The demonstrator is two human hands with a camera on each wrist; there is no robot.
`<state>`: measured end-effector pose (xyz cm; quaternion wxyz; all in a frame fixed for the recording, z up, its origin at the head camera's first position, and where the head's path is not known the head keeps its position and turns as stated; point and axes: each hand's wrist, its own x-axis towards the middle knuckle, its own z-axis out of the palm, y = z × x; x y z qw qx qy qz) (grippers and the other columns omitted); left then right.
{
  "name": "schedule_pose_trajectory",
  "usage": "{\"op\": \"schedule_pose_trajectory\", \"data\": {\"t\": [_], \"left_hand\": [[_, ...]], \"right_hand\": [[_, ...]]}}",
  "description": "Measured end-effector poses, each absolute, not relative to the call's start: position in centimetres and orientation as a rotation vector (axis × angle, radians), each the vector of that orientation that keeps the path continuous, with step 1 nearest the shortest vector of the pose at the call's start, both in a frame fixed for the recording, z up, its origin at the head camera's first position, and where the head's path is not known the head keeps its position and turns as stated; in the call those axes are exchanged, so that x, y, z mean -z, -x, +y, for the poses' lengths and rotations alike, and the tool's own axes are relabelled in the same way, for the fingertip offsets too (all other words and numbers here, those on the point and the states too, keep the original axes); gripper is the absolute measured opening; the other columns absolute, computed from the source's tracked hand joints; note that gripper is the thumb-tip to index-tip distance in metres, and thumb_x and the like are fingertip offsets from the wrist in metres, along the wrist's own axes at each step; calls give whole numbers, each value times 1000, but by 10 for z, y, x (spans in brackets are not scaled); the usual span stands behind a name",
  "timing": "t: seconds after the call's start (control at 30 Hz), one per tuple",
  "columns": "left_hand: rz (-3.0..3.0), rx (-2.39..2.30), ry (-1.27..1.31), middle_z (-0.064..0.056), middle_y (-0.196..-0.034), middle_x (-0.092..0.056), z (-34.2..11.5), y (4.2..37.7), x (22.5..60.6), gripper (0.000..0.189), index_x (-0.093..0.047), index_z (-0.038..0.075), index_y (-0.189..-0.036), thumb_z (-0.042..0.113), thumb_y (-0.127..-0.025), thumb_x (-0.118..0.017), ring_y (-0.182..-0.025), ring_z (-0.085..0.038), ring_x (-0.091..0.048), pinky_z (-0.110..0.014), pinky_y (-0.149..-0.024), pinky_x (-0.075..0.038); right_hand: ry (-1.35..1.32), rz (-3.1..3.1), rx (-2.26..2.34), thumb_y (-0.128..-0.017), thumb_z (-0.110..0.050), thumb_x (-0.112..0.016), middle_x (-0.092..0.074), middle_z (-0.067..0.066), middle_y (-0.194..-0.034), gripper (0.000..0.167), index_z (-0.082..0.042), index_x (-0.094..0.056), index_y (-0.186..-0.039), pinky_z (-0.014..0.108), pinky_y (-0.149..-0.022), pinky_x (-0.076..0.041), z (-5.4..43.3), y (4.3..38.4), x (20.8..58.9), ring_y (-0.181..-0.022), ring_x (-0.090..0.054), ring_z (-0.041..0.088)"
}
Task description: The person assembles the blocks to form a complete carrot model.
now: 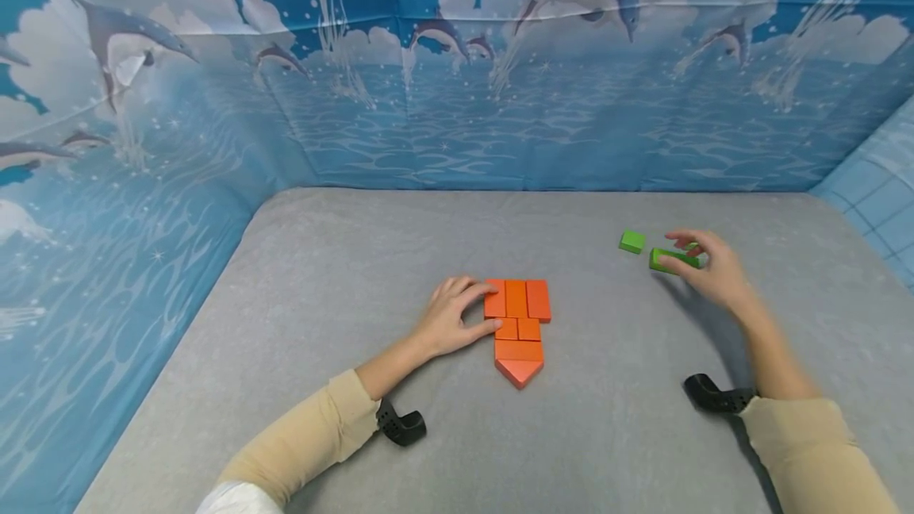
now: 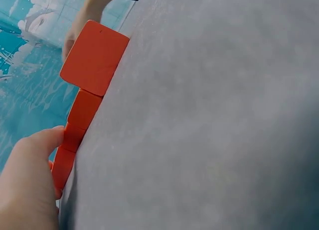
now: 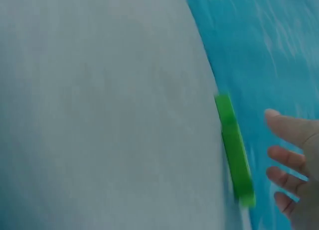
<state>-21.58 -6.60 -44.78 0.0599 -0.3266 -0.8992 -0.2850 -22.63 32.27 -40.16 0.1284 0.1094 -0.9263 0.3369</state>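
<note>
Several orange blocks (image 1: pixel 516 298) lie joined in a flat shape on the grey cloth, with three upright pieces at the far end and a triangular block (image 1: pixel 520 372) pointing toward me. My left hand (image 1: pixel 448 320) rests at their left side, thumb and forefinger spread and touching the edge. In the left wrist view its thumb (image 2: pixel 50 139) meets the side of an orange block (image 2: pixel 75 135). On the right, my right hand (image 1: pixel 710 268) hovers over a long green block (image 1: pixel 664 258), fingers parted. The right wrist view has these fingers (image 3: pixel 286 158) apart from the green block (image 3: pixel 237 163).
A small green block (image 1: pixel 631 241) sits just left of the long one. The grey cloth (image 1: pixel 343 260) covers the table, and a blue dolphin-print curtain (image 1: pixel 457 117) rises along its back and left. Black wrist mounts (image 1: pixel 403 425) stick out from both forearms.
</note>
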Motion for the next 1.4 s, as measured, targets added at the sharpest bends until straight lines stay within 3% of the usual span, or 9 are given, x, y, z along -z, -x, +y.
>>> {"op": "schedule_pose_trajectory", "data": {"t": [0.3, 0.57, 0.7, 0.83, 1.07, 1.4], "left_hand": [[-2723, 874, 974, -5, -122, -50, -66, 215, 448, 52, -54, 20, -125, 43, -80, -65, -113, -21, -42, -43, -97, -31], [-2728, 856, 973, -4, -122, -50, -66, 216, 449, 51, -54, 20, -125, 43, -80, -65, -112, -21, -42, -43, -96, -32], [-2733, 853, 977, -4, -123, -50, -66, 216, 448, 52, -53, 21, -126, 44, -81, -64, -113, -20, -41, -43, -95, -33], [-2728, 863, 982, -4, -123, -50, -66, 216, 448, 51, -54, 21, -125, 45, -81, -64, -112, -20, -41, -42, -95, -33], [-2726, 861, 981, -4, -123, -50, -66, 217, 448, 52, -54, 20, -125, 44, -80, -65, -113, -21, -41, -43, -96, -32], [-2750, 845, 965, -3, -123, -50, -66, 216, 447, 52, -54, 21, -125, 45, -81, -64, -113, -19, -41, -42, -97, -31]], "right_hand": [[-187, -2921, -965, -90, -24, -59, -39, 32, -119, 49, 7, -46, -125, 59, -74, -35, 366, 227, 421, -100, -42, 47], [-136, -2900, -935, -91, -24, -57, -40, 32, -119, 45, 8, -48, -122, 58, -75, -35, 369, 228, 431, -99, -43, 45], [-131, -2911, -940, -91, -26, -57, -43, 30, -117, 46, 6, -49, -123, 53, -69, -39, 366, 227, 426, -98, -44, 42], [-162, -2922, -988, -90, -30, -58, -45, 26, -116, 48, 3, -48, -125, 42, -63, -40, 350, 228, 410, -96, -45, 36], [-396, -2820, -1092, -88, -22, -62, -50, 18, -115, 41, 0, -53, -121, 29, -66, -37, 293, 243, 394, -91, -46, 24], [-636, -2847, -1196, -85, -17, -66, -53, 17, -111, 36, 0, -57, -115, 40, -73, -40, 219, 266, 407, -92, -48, 28]]}}
